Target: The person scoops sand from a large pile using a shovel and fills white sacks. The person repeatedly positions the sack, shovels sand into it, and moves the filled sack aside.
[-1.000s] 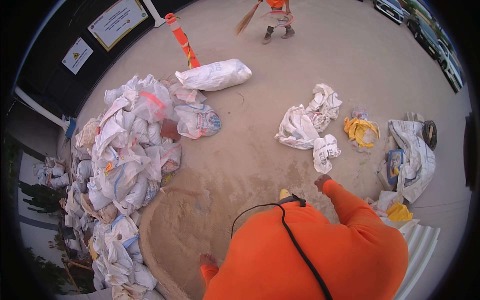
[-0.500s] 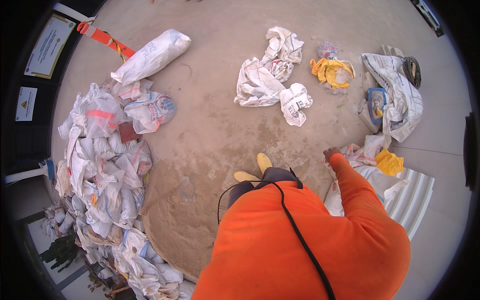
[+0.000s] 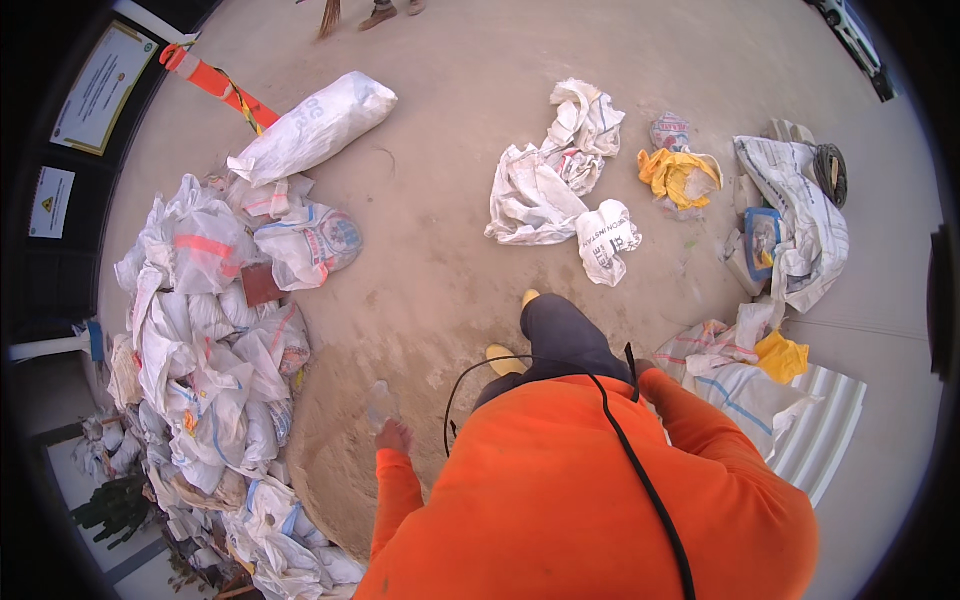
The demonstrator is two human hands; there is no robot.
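My left hand (image 3: pixel 393 436) hangs low over the sandy ground, beside a piece of clear plastic (image 3: pixel 381 403); whether they touch I cannot tell. Its fingers are too small and blurred to read. Close against my thigh, my right hand (image 3: pixel 645 369) shows only in part, and its fingers are hidden. Nearest to it on the right lie crumpled white sacks (image 3: pixel 735 385) with red and blue stripes, along with a yellow sack (image 3: pixel 781 357). Ahead of my yellow boots, several empty-looking white sacks (image 3: pixel 535 195) lie bunched, with a printed white sack (image 3: pixel 606 242) at their near end.
A large heap of filled sacks (image 3: pixel 215 340) runs along the left. A full white sack (image 3: pixel 315 128) lies by an orange post (image 3: pixel 215 80). At right are a yellow bag (image 3: pixel 680 178), a long white sack (image 3: pixel 800 220) and a corrugated sheet (image 3: pixel 825 420). Another person's feet (image 3: pixel 380 17) and a broom (image 3: pixel 330 17) show far ahead.
My right hand has drawn back from the right-hand sacks toward my thigh. My left hand has come into view. One leg has stepped forward, and a person's feet with a broom have appeared far ahead.
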